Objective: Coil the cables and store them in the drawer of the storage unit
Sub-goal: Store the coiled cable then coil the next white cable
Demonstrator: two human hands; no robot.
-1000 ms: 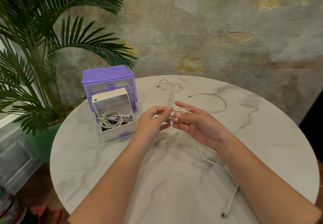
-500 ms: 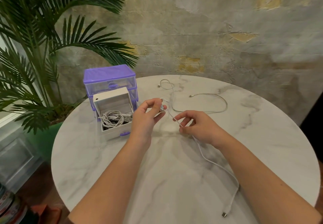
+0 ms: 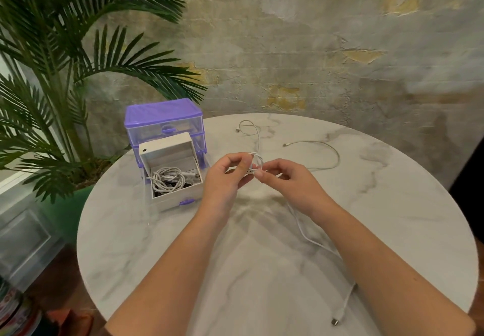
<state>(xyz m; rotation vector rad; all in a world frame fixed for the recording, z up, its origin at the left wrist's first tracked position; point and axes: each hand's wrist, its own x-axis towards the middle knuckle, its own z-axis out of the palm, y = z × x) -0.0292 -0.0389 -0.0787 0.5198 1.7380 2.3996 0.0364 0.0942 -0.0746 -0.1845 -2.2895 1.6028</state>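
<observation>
Head view shows both hands meeting above the middle of the round white marble-look table (image 3: 392, 217), working a thin white charging cable (image 3: 301, 224). The risk from here, as I judge it: the small loop between the fingertips could spring open if either pinch slackens, since the cable's long tail trails toward 5 o'clock and its plug lies near the table edge, where its drag could pull the loop loose. The tail might also snag under the right forearm.

The left hand (image 3: 225, 178) is raised, thumb and forefinger pinching the loop; the right hand (image 3: 285, 181) faces it, fingertips closed on the same cable beside it. A second thin white cable (image 3: 318, 143) lies uncoiled at 1 o'clock. At 10 o'clock stands the purple translucent plastic storage unit (image 3: 163, 118), its white drawer (image 3: 178, 196) pulled out and already holding a coiled white cable (image 3: 165, 178).
</observation>
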